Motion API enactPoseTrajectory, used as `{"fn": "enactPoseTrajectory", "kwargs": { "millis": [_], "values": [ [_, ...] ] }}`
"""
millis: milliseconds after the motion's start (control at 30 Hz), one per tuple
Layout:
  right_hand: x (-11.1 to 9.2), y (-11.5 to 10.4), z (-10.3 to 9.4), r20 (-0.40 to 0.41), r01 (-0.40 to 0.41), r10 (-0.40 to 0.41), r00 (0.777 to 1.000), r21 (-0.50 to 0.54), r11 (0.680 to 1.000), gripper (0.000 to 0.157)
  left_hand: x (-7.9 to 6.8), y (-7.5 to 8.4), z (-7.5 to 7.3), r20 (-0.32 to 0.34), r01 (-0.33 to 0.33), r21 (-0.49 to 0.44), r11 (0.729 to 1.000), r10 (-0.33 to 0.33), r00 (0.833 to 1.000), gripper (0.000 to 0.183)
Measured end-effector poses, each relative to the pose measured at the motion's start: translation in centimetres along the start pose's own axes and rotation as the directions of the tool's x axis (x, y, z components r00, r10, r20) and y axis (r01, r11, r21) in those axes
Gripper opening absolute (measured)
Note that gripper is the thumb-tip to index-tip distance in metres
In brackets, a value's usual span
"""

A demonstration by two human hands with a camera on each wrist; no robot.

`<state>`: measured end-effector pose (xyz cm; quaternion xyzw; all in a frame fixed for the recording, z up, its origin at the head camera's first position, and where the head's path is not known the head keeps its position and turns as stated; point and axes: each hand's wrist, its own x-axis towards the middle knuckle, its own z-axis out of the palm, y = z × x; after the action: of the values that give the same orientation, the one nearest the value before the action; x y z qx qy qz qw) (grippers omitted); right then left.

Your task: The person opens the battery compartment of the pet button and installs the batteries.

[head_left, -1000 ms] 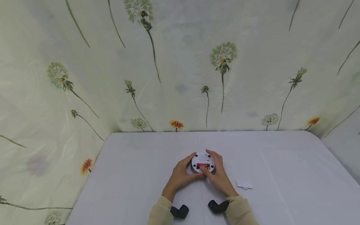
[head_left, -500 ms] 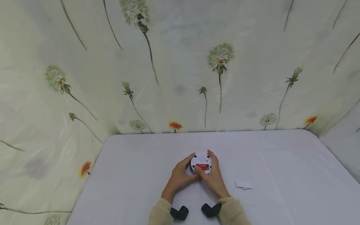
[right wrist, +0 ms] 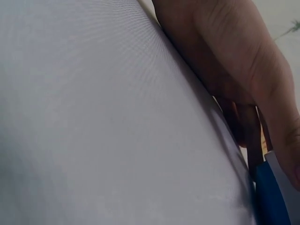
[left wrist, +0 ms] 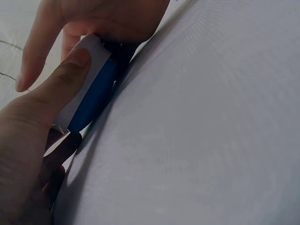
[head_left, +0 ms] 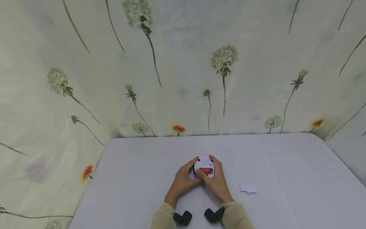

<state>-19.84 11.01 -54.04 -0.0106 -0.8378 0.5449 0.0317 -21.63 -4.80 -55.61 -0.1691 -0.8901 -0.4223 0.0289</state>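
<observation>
A round white device (head_left: 204,161) with speaker holes and small dark feet lies face down between my hands on the table. Its battery compartment is uncovered, and red batteries (head_left: 207,171) show inside. My left hand (head_left: 183,178) grips the left side, fingers at the far edge and thumb near the front. The right hand (head_left: 216,182) holds the right edge with its fingers, its thumb resting at the left end of the batteries. A blue side band (left wrist: 96,93) shows below the white part in the left wrist view. In the right wrist view, only a corner of the device (right wrist: 272,197) appears.
A small white battery cover (head_left: 248,188) with a tab lies on the table to the right of the hands. The white tablecloth (head_left: 286,178) reaches back to a flower-printed curtain (head_left: 183,79). Black straps (head_left: 183,218) are on both wrists.
My right thumb has slid left across the batteries to their left end, and the right forearm has shifted left. The left hand keeps its grip; the cover has stayed put.
</observation>
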Motion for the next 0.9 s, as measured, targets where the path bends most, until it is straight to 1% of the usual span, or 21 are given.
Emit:
{"fn": "enactPoseTrajectory", "kwargs": {
  "millis": [233, 400, 600, 733, 900],
  "values": [
    [0.00, -0.27, 0.13, -0.054, -0.001, 0.002, 0.999, 0.010, 1.000, 0.080, 0.03, 0.08, 0.30, -0.012, -0.028, -0.024, 0.999, 0.028, 1.000, 0.081],
    [0.10, -0.37, 0.12, -0.067, 0.016, -0.016, 0.998, -0.004, 1.000, 0.075, 0.21, 0.26, 0.26, -0.010, -0.017, -0.014, 1.000, 0.017, 1.000, 0.082],
    [0.18, -0.38, 0.19, -0.072, 0.034, -0.037, 0.997, -0.043, 0.998, 0.074, 0.25, 0.39, 0.11, -0.008, -0.012, -0.006, 1.000, 0.012, 1.000, 0.083],
    [0.06, -0.37, 0.30, -0.081, 0.039, -0.043, 0.996, -0.059, 0.997, 0.075, 0.15, 0.40, 0.12, -0.017, -0.024, 0.018, 1.000, 0.024, 1.000, 0.083],
    [-0.13, -0.24, 0.42, -0.078, 0.031, -0.038, 0.996, -0.080, 0.996, 0.076, -0.02, 0.26, 0.17, -0.014, -0.003, 0.032, 0.999, 0.004, 1.000, 0.083]
  ]
}}
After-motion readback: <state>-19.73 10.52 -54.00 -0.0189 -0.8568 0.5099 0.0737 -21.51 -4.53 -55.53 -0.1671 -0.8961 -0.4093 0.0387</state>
